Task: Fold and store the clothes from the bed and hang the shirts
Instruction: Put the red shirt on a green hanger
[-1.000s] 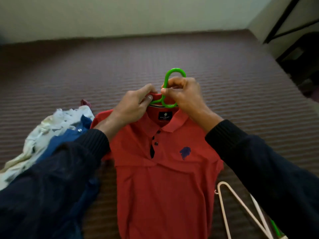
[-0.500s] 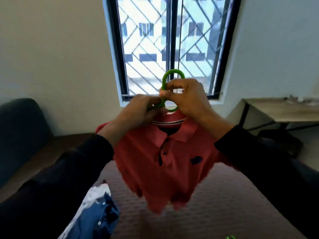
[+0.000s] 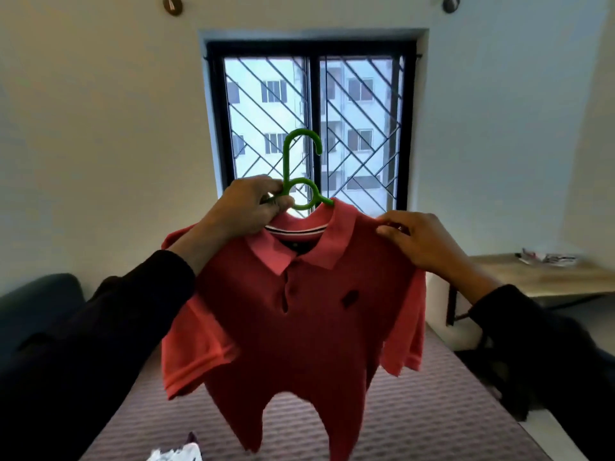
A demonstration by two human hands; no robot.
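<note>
A red short-sleeved polo shirt [image 3: 299, 311] hangs on a green plastic hanger [image 3: 301, 181], held up in the air above the bed with the ribbed mauve cover [image 3: 416, 410], in front of a black-framed barred window [image 3: 311, 121]. The left hand [image 3: 246, 207] grips the hanger's neck, its fingers [image 3: 279, 202] curled round the loop. The right hand [image 3: 419, 241] pinches the shirt's shoulder fabric. A white crumpled garment [image 3: 176, 454] lies at the bed's near edge. A wooden worktop [image 3: 539, 277] stands to the right.

A red polo shirt [image 3: 299, 311] on a green hanger [image 3: 301, 171] is held aloft; the hanger is gripped by the left hand [image 3: 248, 207], the shoulder pinched by the right hand [image 3: 416, 241].
</note>
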